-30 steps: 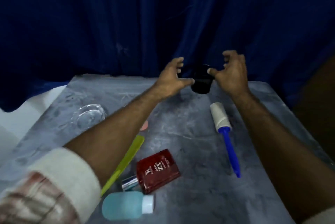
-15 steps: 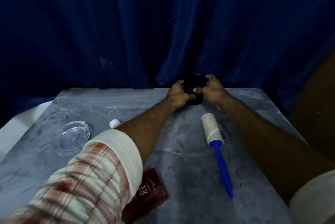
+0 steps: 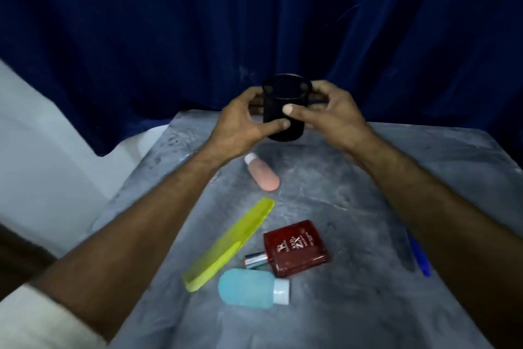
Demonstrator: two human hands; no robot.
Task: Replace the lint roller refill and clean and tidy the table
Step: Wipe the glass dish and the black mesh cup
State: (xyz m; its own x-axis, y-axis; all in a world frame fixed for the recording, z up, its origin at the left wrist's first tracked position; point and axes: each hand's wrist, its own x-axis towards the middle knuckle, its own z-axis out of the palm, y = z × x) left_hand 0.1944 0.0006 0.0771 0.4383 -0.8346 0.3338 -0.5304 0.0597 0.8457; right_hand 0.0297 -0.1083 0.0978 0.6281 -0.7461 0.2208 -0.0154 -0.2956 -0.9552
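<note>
Bottle (image 3: 296,247), red, lettered "ZX", on table (image 3: 368,184)

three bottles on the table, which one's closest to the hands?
The pink bottle, lying right by the left hand. The red bottle and blue bottle lie far closer to the camera.

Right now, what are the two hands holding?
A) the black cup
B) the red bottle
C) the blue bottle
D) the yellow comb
A: the left hand and the right hand both curl their fingers round the black cup, while the yellow comb, the blue bottle and the red bottle lie untouched on the table.
</note>
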